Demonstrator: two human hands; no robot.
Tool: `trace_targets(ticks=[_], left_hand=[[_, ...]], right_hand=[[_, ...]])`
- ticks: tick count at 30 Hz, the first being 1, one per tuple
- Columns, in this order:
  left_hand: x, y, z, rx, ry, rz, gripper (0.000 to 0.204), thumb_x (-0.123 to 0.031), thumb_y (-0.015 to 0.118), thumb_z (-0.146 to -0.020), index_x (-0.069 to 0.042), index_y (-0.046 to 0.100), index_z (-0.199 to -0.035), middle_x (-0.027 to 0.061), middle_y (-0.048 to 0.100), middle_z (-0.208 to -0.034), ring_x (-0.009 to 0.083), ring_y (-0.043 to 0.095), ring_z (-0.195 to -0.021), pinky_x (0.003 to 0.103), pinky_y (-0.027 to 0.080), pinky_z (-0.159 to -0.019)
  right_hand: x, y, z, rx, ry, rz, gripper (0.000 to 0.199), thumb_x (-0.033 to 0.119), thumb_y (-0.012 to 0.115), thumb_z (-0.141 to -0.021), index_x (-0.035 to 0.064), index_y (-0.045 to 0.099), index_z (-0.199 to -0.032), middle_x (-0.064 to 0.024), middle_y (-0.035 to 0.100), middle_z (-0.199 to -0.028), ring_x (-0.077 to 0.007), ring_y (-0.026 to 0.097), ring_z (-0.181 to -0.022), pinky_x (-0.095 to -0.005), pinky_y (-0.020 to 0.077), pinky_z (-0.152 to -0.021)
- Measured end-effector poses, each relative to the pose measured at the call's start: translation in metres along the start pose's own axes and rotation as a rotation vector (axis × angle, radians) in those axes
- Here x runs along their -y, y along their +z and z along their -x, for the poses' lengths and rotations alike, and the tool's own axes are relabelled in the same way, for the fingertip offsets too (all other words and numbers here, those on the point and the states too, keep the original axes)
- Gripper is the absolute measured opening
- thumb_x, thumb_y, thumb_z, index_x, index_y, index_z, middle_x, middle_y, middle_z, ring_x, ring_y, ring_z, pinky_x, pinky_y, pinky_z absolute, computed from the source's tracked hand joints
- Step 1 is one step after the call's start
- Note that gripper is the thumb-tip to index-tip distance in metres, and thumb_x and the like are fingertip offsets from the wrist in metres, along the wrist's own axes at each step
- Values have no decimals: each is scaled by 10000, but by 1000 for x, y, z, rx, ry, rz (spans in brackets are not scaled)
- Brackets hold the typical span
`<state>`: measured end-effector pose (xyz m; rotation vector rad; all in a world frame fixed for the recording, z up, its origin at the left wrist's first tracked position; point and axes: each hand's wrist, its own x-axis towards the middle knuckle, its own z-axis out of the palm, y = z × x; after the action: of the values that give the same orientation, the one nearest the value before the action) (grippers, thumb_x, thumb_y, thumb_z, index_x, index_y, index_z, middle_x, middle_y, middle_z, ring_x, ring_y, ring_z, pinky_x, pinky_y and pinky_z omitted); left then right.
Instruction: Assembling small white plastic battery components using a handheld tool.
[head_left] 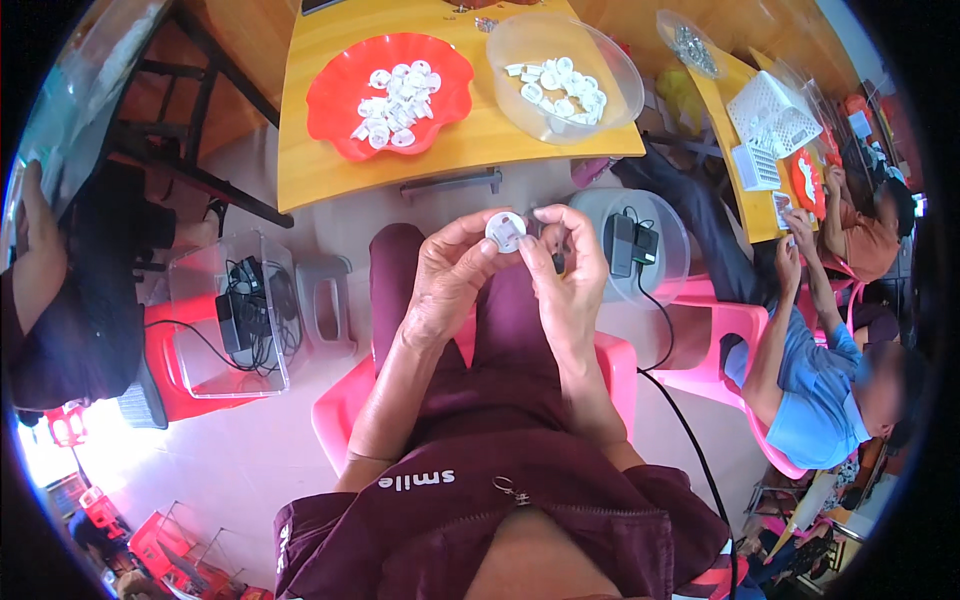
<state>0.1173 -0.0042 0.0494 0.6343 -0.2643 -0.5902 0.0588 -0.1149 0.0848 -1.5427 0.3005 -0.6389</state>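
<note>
Between my two hands, above my lap, is a small round white plastic piece (506,231) with a recessed middle. My left hand (452,262) grips its left edge between thumb and fingers. The thumb of my right hand (568,268) presses at its lower right rim, with the fingers curled behind. Ahead on the yellow table (340,180) lies a red wavy-edged dish (445,90) heaped with similar white pieces (400,100). To its right stands a clear plastic bowl (615,75) with more white round pieces (565,85) in it.
At left, a clear bin (230,375) holds black adapters and cables (250,310) beside a grey stool (325,300). A clear tub (680,235) with black devices (630,245) stands at right. A black cable (690,430) runs down past my right side. Co-workers sit at the right-hand table (725,130).
</note>
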Motion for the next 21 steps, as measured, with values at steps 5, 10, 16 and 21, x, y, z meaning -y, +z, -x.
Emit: trace_targets(ticks=[5,10,16,21], left_hand=[[-6,-1,0,26,-64,138,315,-84,560,-902,30,530,-1193,142,615,-1093,257,625,-984,358,525,-876],[-9,1,0,32,-78,195,327,-74,548,-907,34,513,-1213,149,612,-1097,257,631,-970,357,529,-872],[-15,3,-1,51,-28,129,321,-63,555,-901,24,529,-1208,137,611,-1111,219,623,-976,349,522,-875],[-17,3,0,50,-22,58,308,-61,573,-891,3,556,-1192,116,611,-1123,192,611,-994,340,522,-870]], right_hand=[[8,-18,4,159,-20,156,261,75,506,-903,-8,571,-1141,-69,473,-937,-113,486,-769,-225,424,-677],[16,-16,8,189,-187,165,288,57,502,-916,7,590,-1186,-38,472,-873,-82,493,-658,-213,397,-549],[22,-15,10,238,-172,407,328,2,576,-852,57,618,-1173,-46,463,-776,-121,456,-653,-235,404,-576],[22,-16,7,217,-353,482,354,-58,577,-817,46,628,-1151,-49,471,-785,-131,448,-663,-230,395,-584]])
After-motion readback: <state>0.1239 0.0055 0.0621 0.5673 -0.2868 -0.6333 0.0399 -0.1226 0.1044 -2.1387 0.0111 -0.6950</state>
